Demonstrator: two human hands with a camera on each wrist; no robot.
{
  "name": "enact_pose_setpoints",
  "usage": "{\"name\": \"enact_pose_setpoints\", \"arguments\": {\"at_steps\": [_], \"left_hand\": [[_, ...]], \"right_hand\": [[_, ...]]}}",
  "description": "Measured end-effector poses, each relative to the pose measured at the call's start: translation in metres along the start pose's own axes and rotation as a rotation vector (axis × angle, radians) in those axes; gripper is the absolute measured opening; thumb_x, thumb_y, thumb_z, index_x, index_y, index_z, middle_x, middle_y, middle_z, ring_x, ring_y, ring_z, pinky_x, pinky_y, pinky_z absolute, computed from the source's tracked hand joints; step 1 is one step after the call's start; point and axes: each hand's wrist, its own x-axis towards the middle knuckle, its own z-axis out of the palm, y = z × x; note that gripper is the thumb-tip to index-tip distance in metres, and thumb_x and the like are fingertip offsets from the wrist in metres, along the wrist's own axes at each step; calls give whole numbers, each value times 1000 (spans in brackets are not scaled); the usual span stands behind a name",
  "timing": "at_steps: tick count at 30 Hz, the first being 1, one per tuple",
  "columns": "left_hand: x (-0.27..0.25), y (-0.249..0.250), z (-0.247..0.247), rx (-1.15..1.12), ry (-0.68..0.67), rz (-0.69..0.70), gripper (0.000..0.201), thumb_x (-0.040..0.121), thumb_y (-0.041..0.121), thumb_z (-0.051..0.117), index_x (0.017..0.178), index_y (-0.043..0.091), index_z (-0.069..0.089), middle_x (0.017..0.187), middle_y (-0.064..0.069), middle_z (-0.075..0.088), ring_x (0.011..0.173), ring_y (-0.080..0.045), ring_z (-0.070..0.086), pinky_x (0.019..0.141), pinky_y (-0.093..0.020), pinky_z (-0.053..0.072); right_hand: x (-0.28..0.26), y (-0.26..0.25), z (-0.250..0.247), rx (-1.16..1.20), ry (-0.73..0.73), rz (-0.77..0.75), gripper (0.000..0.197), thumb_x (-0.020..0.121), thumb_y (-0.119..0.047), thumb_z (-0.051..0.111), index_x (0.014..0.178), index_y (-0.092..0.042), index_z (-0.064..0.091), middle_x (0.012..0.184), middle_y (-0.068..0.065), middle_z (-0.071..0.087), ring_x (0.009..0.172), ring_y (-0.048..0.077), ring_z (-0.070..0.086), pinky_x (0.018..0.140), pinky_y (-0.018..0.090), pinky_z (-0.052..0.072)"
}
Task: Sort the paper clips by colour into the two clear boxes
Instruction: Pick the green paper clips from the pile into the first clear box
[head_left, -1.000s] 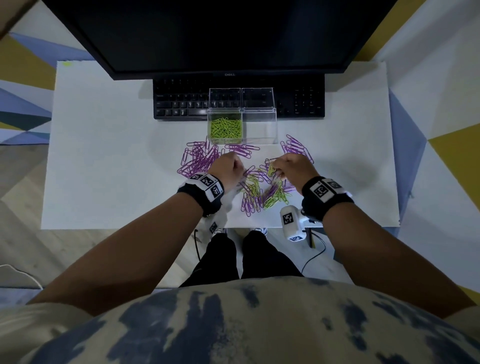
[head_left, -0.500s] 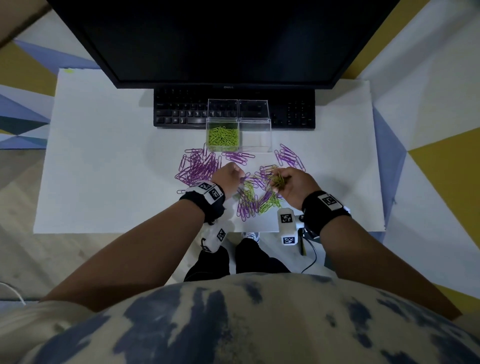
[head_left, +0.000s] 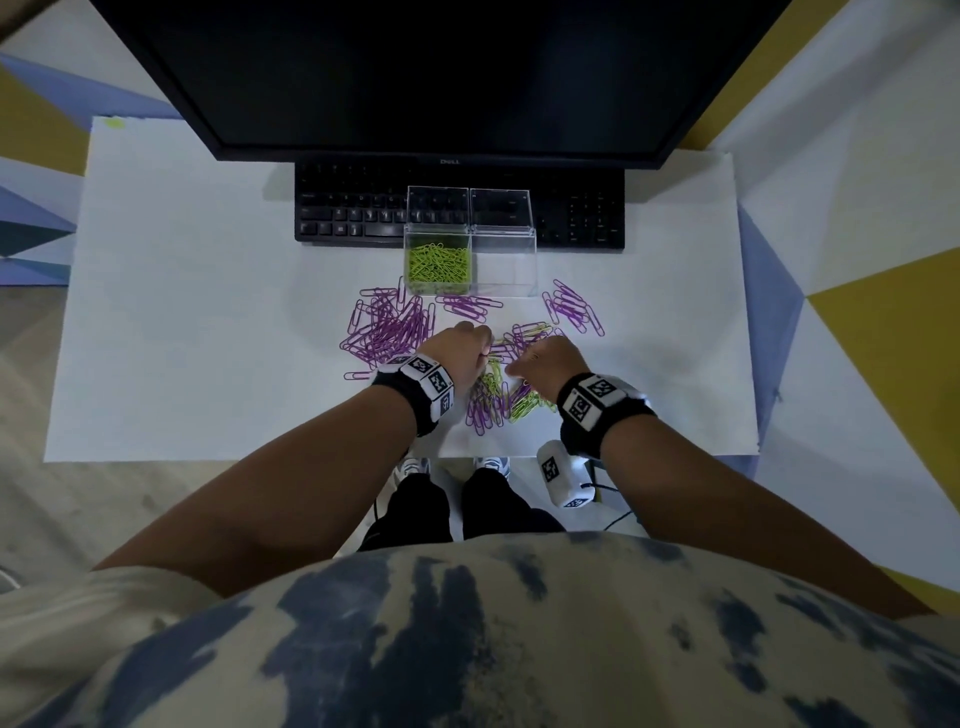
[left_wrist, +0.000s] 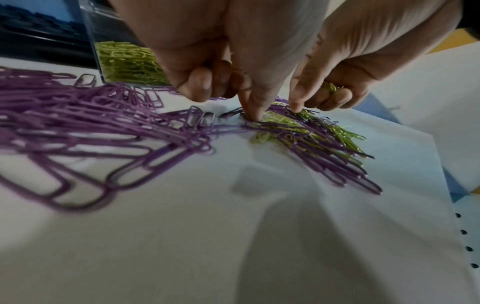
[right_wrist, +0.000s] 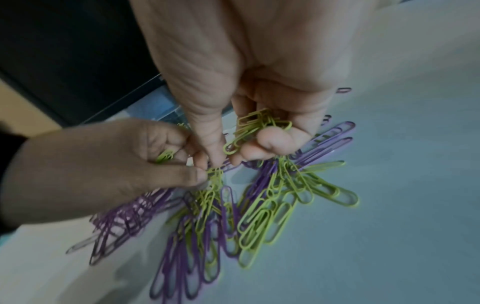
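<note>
A mixed pile of green and purple paper clips (head_left: 496, 397) lies near the table's front edge, between my wrists. My left hand (head_left: 480, 353) holds a few green clips (right_wrist: 165, 157) in its curled fingers, and its thumb and finger pinch more green clips (right_wrist: 215, 174) at the top of the pile. My right hand (head_left: 519, 366) grips a bunch of green clips (right_wrist: 257, 125) in its curled fingers, its thumb and forefinger reaching down beside the left fingertips. The left clear box (head_left: 410, 260) holds green clips (head_left: 439, 265). The right clear box (head_left: 532, 260) looks empty.
Purple clips lie in heaps: a big one on the left (head_left: 387, 327), a small one before the boxes (head_left: 467, 306), another on the right (head_left: 571, 306). Behind the boxes are a black keyboard (head_left: 353, 218) and monitor (head_left: 441, 78). The white table (head_left: 182, 312) ends just under my wrists.
Both hands have stayed over the mixed pile. The right hand, which was lifted slightly with green clips half a second ago, has come back down close to the left fingertips.
</note>
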Motion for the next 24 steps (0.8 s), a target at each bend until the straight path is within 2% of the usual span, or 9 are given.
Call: {"name": "enact_pose_setpoints", "arguments": {"at_steps": [3,5,7,10,13,15,18,21,24], "left_hand": [[0,0,-3,14,-14,-9,18,91,13,47,108,10,51,108,-13,54,87,-31,59,76,-38,50],[-1,-1,-3,20,-32,-22,24,89,14,51,112,7,50,111,-15,53,92,-32,59,78,-39,51],[-3,-2,-1,35,-52,-42,30,88,15,54,115,4,48,114,-16,53,98,-35,59,82,-43,51],[-7,-4,-1,-10,-17,-62,32,91,19,53,116,0,47,116,-19,51,100,-36,58,84,-42,49],[-14,-4,-10,-144,90,-80,21,93,16,50,106,0,47,108,-17,51,90,-31,56,75,-35,45],[-20,-4,-19,-234,193,-100,8,92,12,48,94,6,43,89,-10,52,75,-26,51,62,-30,37],[-24,-4,-38,-384,342,-150,7,92,9,48,88,9,42,69,1,49,57,-15,46,48,-24,33],[-19,-8,-63,-474,464,-155,2,92,9,49,91,8,47,74,-2,56,59,-14,52,51,-21,43],[-7,-16,-85,-446,512,-160,7,91,8,50,97,9,51,77,2,54,61,-11,50,49,-13,40]], "right_hand": [[4,-3,10,-100,19,-18,37,76,-23,72,51,-10,48,53,3,50,56,21,50,51,23,36],[4,-5,15,-139,34,-39,32,76,-26,73,60,-4,56,62,9,59,63,25,56,54,26,43],[4,-6,20,-157,54,-75,27,76,-23,72,72,1,63,74,15,66,74,28,63,66,34,53],[4,-8,26,-189,70,-126,15,76,-11,65,67,-3,57,72,17,63,77,31,65,66,35,53],[4,-8,25,-168,62,-109,17,77,-11,63,76,6,62,80,21,66,78,32,64,68,37,53],[5,-7,23,-109,56,-90,24,77,-13,64,79,10,63,78,21,65,72,31,61,68,40,54],[6,-8,17,39,33,-64,26,80,-17,64,73,7,58,70,14,52,65,22,49,58,32,43],[2,-9,2,178,-41,-6,25,83,-22,62,77,2,63,67,10,54,64,21,49,59,27,39],[-2,-10,-11,322,-81,35,23,81,-21,64,84,2,67,65,6,61,60,19,51,61,28,44]]}}
